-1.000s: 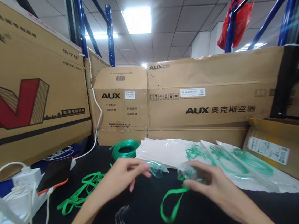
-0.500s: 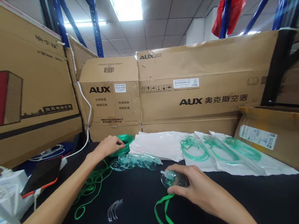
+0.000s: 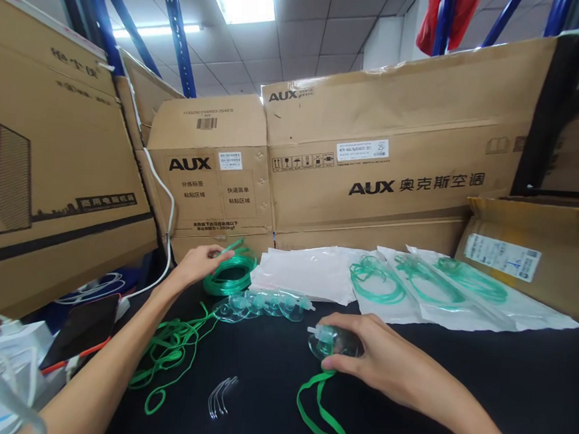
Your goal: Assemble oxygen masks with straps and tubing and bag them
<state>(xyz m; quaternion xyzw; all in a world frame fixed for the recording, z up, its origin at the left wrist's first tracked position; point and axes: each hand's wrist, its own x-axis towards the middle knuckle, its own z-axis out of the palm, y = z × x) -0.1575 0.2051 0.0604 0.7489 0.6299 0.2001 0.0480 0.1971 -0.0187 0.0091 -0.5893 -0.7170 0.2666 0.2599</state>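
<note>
A clear oxygen mask (image 3: 332,343) with a green strap (image 3: 321,417) hanging from it is held between the thumb and fingers of my right hand (image 3: 376,351). My left hand (image 3: 201,263) pinches a raised strand of the coiled green tubing (image 3: 229,276) at the back left. Several more clear masks (image 3: 265,305) lie in an overlapping row between my hands. Below my left hand, loose green elastic strap (image 3: 171,348) is heaped on the black tabletop. A few thin bent metal strips (image 3: 222,397) lie nearer the front.
White pouches (image 3: 305,274) are stacked at the back, beside several pouches with green tubing (image 3: 429,288). An open carton (image 3: 557,258) stands at the right. To the left lie a phone (image 3: 83,331), white chargers and cables (image 3: 11,369). Large cardboard boxes (image 3: 389,151) wall the back.
My left hand has drawn back slightly leftward and up, lifting a strand of tubing off the coil. My right hand still holds the mask in nearly the same place.
</note>
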